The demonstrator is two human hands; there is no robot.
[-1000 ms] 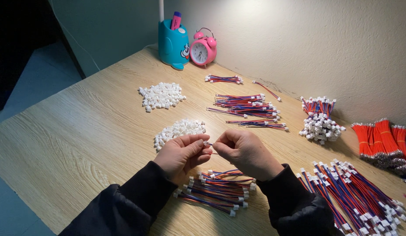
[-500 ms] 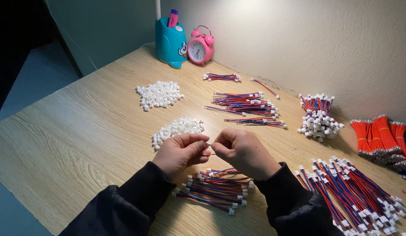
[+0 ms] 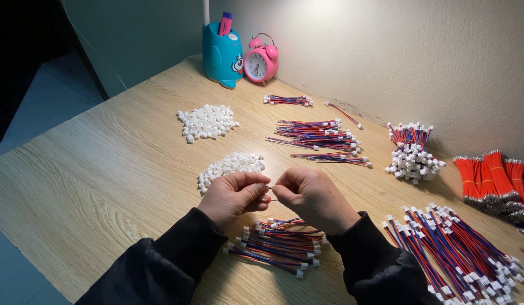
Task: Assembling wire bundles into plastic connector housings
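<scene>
My left hand and my right hand meet over the wooden table, fingertips pinched together on a thin red wire. Whether a white connector sits between the fingers is hidden. Just behind my left hand lies a small heap of white plastic connectors. Under my wrists lies a pile of red-and-blue wire leads with white plugs.
A second heap of white connectors lies farther back. Loose wire bundles spread mid-table, a big pile of plugged leads at right, red wire bundles far right. A blue pen holder and pink alarm clock stand by the wall.
Both hands stay pinched together in the same spot; the view has barely shifted.
</scene>
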